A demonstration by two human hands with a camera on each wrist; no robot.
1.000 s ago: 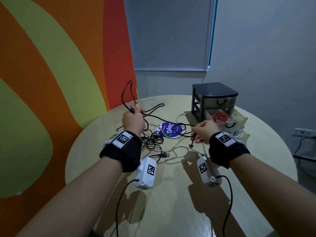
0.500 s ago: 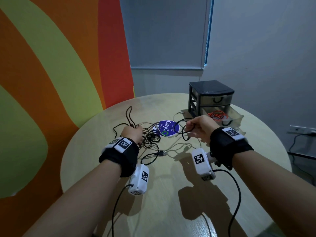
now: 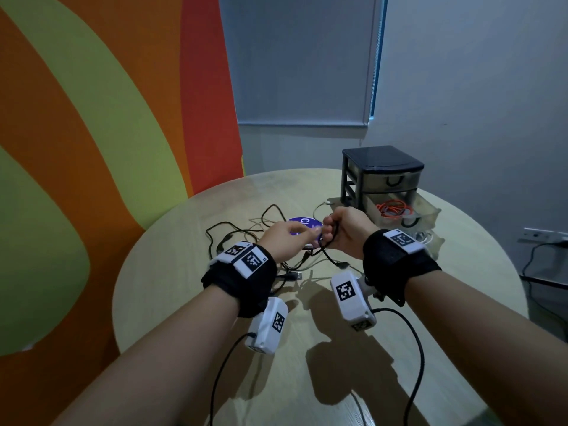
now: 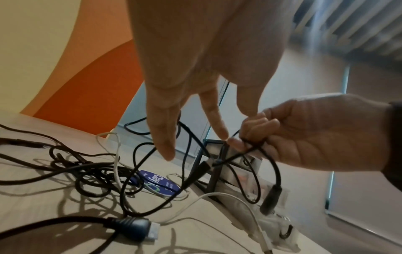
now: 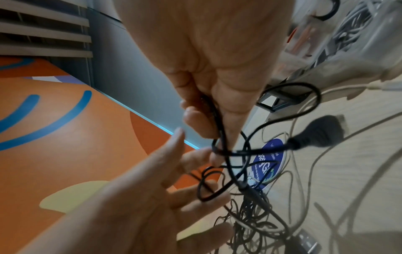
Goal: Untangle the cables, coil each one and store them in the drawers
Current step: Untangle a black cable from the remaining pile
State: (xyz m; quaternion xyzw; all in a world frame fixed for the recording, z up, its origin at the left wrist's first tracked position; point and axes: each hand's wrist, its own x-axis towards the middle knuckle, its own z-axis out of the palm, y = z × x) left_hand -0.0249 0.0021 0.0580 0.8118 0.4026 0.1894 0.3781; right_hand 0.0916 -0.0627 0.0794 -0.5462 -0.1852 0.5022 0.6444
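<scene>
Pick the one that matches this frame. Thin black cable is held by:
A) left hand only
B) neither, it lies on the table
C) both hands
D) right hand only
D: the right hand has its fingers curled round the thin black cable, while the left hand reaches toward it with fingers straight and spread, gripping nothing.

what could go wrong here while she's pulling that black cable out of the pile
The right hand grips a black cable that runs down into the tangle; pulling up may tighten the knots or drag the whole pile. The left hand is open with nothing pinned, so the purple disc under the cables could get dragged along.
</scene>
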